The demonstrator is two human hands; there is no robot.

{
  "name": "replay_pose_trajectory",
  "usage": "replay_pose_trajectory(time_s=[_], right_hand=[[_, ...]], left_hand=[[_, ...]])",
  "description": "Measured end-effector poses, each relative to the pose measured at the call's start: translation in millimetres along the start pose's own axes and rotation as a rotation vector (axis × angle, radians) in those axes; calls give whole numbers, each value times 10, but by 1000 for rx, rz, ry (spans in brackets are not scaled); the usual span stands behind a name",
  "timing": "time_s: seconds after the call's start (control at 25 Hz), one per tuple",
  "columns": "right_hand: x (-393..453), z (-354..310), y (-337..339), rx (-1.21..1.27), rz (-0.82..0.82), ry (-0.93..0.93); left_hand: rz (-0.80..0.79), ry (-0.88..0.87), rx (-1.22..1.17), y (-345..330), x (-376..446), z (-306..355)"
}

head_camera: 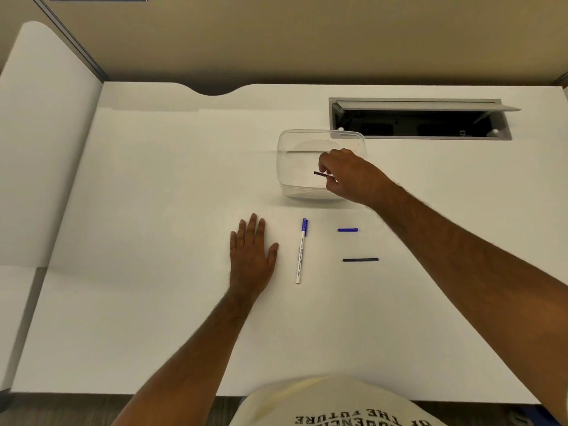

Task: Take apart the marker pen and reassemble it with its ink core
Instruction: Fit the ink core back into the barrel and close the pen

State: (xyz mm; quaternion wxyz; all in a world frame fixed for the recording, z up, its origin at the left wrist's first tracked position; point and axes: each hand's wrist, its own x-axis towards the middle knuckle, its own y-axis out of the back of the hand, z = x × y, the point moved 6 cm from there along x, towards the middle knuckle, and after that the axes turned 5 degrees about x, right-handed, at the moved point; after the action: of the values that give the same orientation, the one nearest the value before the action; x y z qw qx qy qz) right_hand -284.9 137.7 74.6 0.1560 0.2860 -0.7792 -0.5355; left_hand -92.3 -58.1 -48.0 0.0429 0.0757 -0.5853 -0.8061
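Marker pen point(300, 252) parts are laid on the white desk point(153, 210): 1 white barrel with tiny print too small to be read, 1 blue cap point(347, 230), 1 dark ink core point(360, 259). A second dark core point(321, 174) is pinched by the right hand point(347, 176) over a clear tub point(289, 167). The left hand point(250, 256) is laid flat, fingers straight, beside the barrel

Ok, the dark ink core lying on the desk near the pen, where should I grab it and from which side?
Pinch the ink core at its middle, coming straight down from above. It is a thin rod lying flat and crosswise on the desk, with bare surface all round, so thumb and forefinger fit on its long sides.
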Motion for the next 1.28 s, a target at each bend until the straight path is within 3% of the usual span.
replay_pose_trajectory(time_s=[0.36,0.52,0.72,0.92,1.08,1.28], right_hand=[[-471,74,126,226,282,-79],[-830,122,81,356,318,-169],[-1241,128,-276,363,178,-181],[-1569,248,-688,224,-83,-235],[-1720,322,-795,132,-156,-273],[-1753,360,-876,114,-189,-316]], left_hand=[[21,-13,-79,29,18,8],[128,-66,-152,99,-1,109],[174,2,-213,190,3,413],[-51,105,-154,121,91,634],[-169,118,-24,62,119,705],[-224,-2,198,40,144,774]])
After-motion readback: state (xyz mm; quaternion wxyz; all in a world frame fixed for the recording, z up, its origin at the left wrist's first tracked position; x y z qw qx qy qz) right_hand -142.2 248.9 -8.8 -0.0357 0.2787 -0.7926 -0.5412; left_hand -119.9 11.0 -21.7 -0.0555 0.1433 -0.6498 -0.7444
